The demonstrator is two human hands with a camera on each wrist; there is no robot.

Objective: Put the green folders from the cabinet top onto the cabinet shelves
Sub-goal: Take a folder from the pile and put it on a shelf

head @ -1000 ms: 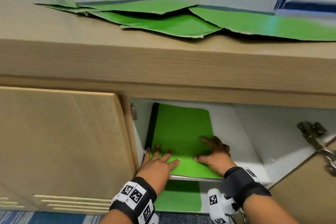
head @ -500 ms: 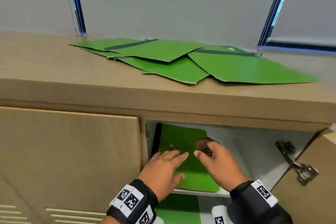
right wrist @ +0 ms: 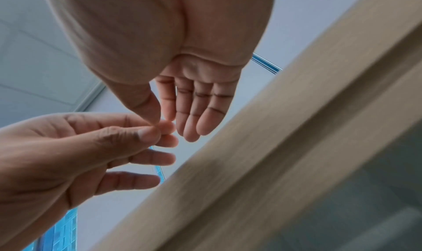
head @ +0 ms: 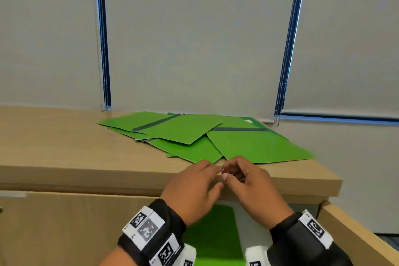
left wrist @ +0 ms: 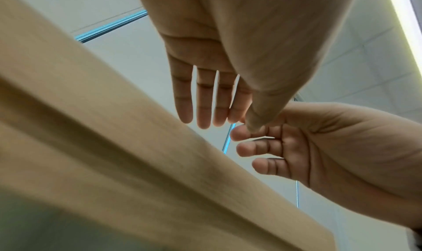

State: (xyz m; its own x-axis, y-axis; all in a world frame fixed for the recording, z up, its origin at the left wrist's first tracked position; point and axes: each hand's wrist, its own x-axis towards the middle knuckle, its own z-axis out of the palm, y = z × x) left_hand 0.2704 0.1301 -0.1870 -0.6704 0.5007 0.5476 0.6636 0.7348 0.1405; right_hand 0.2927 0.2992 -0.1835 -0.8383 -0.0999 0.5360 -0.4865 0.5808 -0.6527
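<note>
Both hands, the left hand [head: 194, 188] and right hand [head: 248, 185], are empty with fingers loosely relaxed at the worktop [head: 64, 157] edge, so the step in hand looks like fetching 1 more of the green folders [head: 194, 136] at 12 o'clock, which calls for pinching a near corner.

No words, brands or numbers can be read anywhere. The only printed marks are black-and-white square code tags on the wristbands [head: 151, 235], below the folders [head: 200, 136]; these are patterns, not text.
</note>
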